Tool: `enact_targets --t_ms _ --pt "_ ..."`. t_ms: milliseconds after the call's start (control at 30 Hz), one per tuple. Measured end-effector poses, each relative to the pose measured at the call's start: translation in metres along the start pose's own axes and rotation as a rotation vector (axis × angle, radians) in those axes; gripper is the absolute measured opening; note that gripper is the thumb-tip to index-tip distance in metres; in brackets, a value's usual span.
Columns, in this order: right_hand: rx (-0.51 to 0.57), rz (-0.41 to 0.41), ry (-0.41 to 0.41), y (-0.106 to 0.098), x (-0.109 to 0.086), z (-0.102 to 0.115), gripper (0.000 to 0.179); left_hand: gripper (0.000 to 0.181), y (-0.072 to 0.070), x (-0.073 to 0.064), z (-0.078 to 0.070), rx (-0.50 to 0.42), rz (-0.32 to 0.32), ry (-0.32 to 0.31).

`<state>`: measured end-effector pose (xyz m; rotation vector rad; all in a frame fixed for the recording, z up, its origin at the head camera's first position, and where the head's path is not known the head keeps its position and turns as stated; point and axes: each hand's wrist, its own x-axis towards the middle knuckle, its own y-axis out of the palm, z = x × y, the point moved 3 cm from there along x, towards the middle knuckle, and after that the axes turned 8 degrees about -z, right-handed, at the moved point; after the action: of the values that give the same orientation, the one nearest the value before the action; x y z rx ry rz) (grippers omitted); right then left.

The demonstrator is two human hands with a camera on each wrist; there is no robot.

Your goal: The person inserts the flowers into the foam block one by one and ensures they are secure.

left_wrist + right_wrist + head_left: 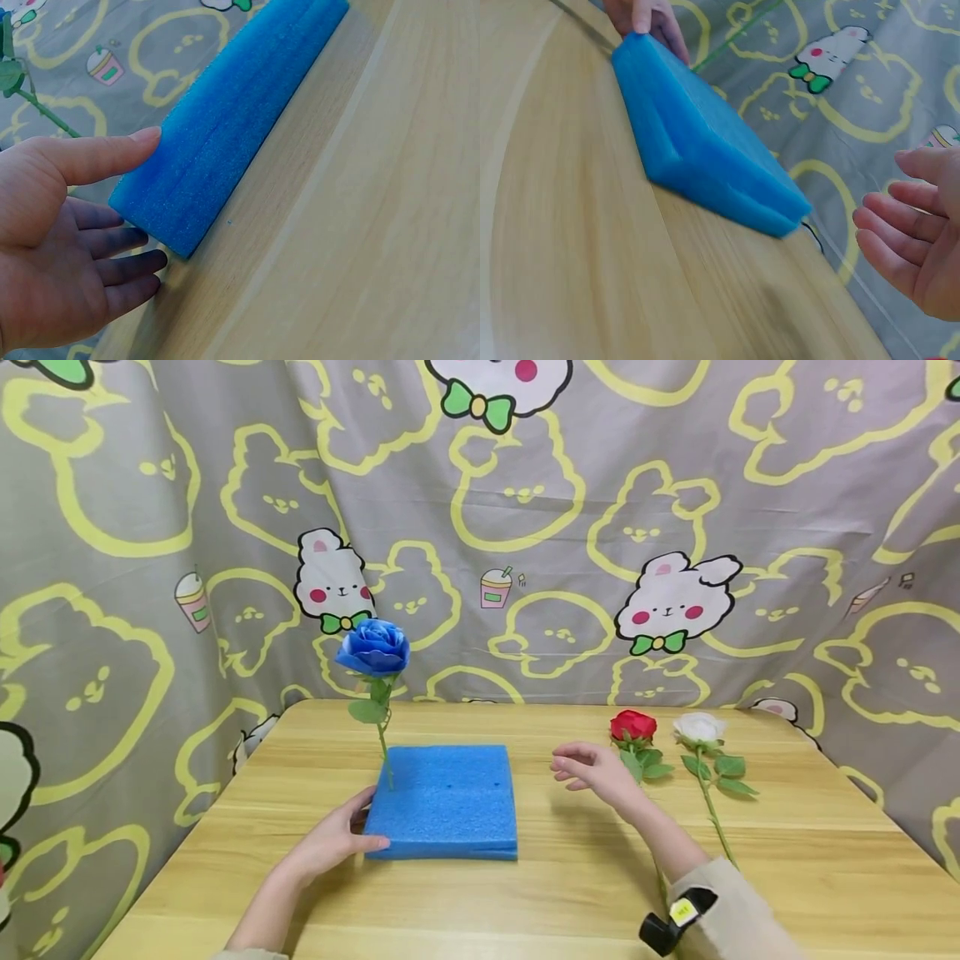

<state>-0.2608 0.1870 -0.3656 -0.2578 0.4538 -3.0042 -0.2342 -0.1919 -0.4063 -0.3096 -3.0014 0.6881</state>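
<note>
One blue foam block [450, 810] on wood-grain table [487, 910], cartoon-print cloth [420, 502] behind

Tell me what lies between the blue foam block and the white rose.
In the head view, the red rose lies between the blue foam block and the white rose; the right hand also shows there.

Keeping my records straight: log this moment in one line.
left hand: touching blue foam block | right hand: empty, over table | blue rose: standing in blue foam block | red rose, white rose: lying on table
</note>
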Motion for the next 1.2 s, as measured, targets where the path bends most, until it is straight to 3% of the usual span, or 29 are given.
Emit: enact_targets --t_ms 367,633,900,1200 --pt "-0.052 -0.136 0.049 -0.058 -0.032 -0.015 0.047 0.091 0.000 -0.002 0.000 -0.010 0.010 -0.001" --pt "-0.064 -0.207 0.085 -0.086 -0.053 -0.024 0.051 0.091 0.000 -0.001 0.000 -0.015 0.012 -0.012" --pt "-0.125 -0.215 0.108 -0.102 -0.068 -0.034 0.056 0.089 0.000 -0.002 -0.004 -0.020 0.034 -0.003" --pt "-0.114 -0.195 0.178 -0.107 -0.079 -0.049 0.055 0.089 0.000 -0.002 -0.005 -0.024 0.037 -0.004"
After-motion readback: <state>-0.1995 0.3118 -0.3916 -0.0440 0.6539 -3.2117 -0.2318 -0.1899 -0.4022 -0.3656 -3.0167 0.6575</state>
